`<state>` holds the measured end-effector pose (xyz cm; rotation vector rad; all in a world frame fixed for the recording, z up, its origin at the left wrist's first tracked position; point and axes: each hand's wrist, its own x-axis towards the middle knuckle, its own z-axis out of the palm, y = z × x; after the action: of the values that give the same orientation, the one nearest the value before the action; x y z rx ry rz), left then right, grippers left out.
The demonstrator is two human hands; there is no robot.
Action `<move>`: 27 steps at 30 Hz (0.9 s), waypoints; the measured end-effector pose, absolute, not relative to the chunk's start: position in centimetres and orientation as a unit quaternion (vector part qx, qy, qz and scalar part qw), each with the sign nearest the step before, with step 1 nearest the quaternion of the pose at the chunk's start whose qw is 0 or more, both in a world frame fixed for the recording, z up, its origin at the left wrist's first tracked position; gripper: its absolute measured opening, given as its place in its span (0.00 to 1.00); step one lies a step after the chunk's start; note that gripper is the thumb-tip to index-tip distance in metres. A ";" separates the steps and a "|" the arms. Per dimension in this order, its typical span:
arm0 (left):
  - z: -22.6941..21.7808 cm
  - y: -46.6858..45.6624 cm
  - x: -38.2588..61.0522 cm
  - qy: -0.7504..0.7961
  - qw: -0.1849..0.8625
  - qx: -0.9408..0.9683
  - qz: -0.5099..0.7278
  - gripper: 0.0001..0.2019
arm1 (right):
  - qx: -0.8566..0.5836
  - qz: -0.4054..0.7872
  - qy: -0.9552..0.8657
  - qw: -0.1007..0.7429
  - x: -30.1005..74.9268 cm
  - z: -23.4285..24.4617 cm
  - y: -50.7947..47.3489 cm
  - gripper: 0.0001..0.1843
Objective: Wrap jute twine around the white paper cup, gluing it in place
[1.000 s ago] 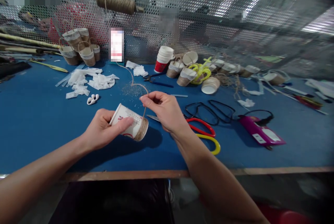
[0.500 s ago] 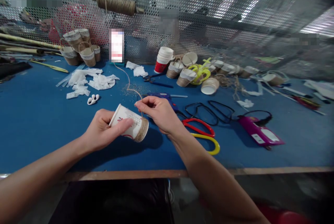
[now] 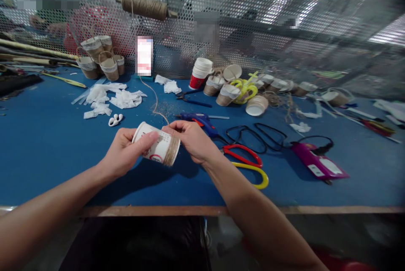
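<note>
My left hand (image 3: 126, 148) is closed around a white paper cup (image 3: 154, 143), thumb along its side. The cup lies tilted, its rim to the left and its base to the right. Brown twine (image 3: 171, 151) is wound in a band around the base end. My right hand (image 3: 190, 137) pinches the loose strand of twine (image 3: 155, 98) close against the cup's far side; its fingertips are partly hidden behind the cup. From there the strand runs back over the blue table toward the phone. A spool of twine (image 3: 144, 6) hangs on the mesh behind.
Behind my right hand lies a blue glue gun (image 3: 202, 121). Scissors with red and yellow handles (image 3: 242, 155) are partly under my right forearm. A purple power strip (image 3: 318, 161) sits at right. White scraps (image 3: 126, 99), twine-wrapped cups (image 3: 109, 68) and stacked paper cups (image 3: 201, 73) stand farther back.
My right hand has come down close against the cup, drawing the twine in. The cup has turned a little in my left hand. The glue gun shows more fully.
</note>
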<state>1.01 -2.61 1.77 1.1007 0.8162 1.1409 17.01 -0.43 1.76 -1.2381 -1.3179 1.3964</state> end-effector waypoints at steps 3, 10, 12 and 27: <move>2.6 -2.3 1.5 0.370 0.654 0.398 0.527 0.11 | -0.509 0.538 -0.540 0.399 17.2 1.5 0.0 0.13; 3.0 -0.9 1.6 0.387 0.670 0.316 0.549 0.14 | -0.540 0.333 -0.621 0.460 18.4 2.3 -0.2 0.14; 2.7 -0.8 1.5 0.392 0.671 0.310 0.548 0.13 | -0.515 0.323 -0.656 0.447 18.2 2.6 -0.7 0.13; 1.8 -1.4 1.2 0.407 0.556 0.471 0.551 0.09 | -0.469 0.389 -0.674 0.418 17.3 3.1 -1.7 0.09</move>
<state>1.22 -1.42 1.76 1.1114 0.9615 1.3004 17.28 -1.72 3.10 -1.1771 -1.6898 0.9745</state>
